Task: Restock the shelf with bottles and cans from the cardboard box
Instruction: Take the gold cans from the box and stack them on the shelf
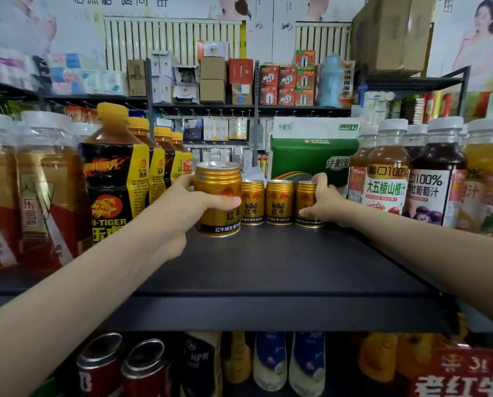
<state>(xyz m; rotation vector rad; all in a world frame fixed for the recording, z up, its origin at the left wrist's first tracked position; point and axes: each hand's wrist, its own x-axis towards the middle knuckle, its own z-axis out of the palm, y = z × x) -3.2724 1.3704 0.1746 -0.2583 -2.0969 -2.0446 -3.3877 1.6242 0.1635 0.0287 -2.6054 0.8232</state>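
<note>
So the left hand has a gold can in a proper grip, thumb across the front and fingers curled round the back. That can sits at the left end of the row, a bit nearer the camera than the others. Honestly can't tell if its bottom is touching the black shelf or just off it.

The right hand is wrapped round the end can at the right of the row, one finger over the top edge and the thumb low on the front. That one looks like it's standing on the shelf. Between the two hands are two more gold cans, upright, side by side and nearly touching.

Left of the cans is a line of yellow-capped energy drink bottles. On the right are white-capped juice bottles. A green carton stands right behind the cans. More cans and bottles on the lower shelf underneath, pretty blurry.
</note>
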